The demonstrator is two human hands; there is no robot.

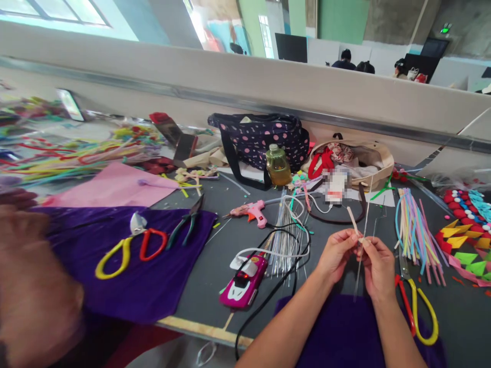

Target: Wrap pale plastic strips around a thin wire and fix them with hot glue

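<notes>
At four o'clock in the view, the left hand point(338, 251) and right hand point(379, 259) meet, fingers closed on a pale strip point(352, 220) (a thin wire point(358, 278) runs down below them). From there, pastel sticks point(412, 220) lie on the desk point(207, 286) toward three o'clock, scissors point(413, 301) toward five.

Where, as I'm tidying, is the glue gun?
In the head view, the pink glue gun lies near centre, between the pliers at left and the wire bundle at right.
</notes>
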